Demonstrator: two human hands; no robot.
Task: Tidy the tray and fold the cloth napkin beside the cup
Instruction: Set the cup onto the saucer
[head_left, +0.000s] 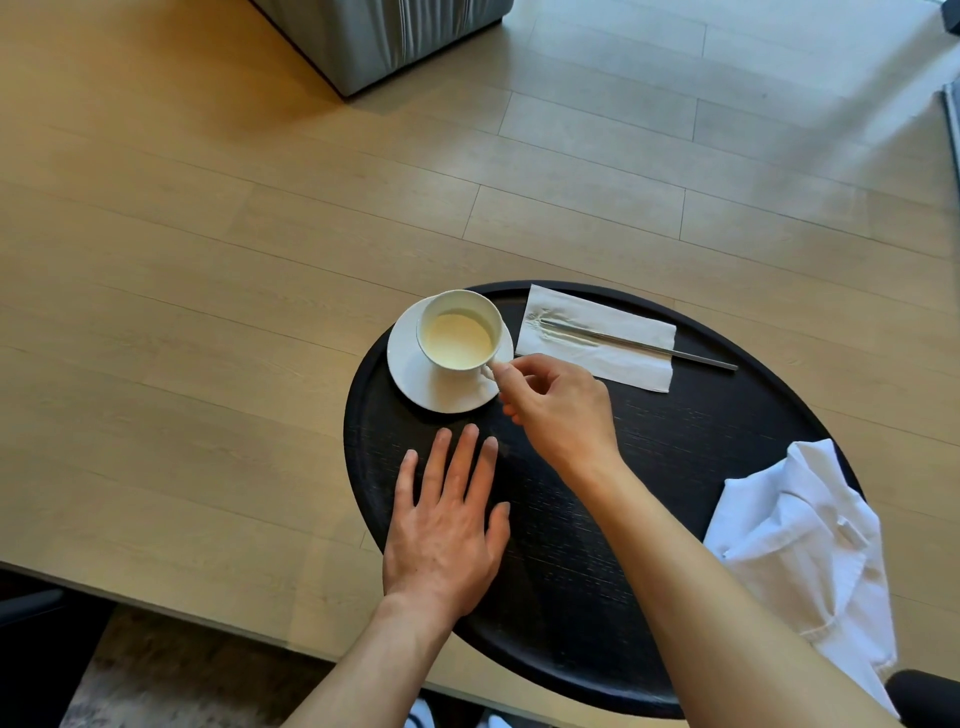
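Observation:
A round black tray lies in front of me. At its far left a white cup of pale milky drink stands on a white saucer. My right hand pinches the cup's handle. My left hand lies flat on the tray with its fingers spread, just below the saucer. A crumpled white cloth napkin hangs over the tray's right edge. At the far side a metal spoon rests on a white paper napkin.
The tray sits over a light wood plank floor. A grey upholstered piece of furniture stands at the top. Dark shapes show at the lower left and lower right corners.

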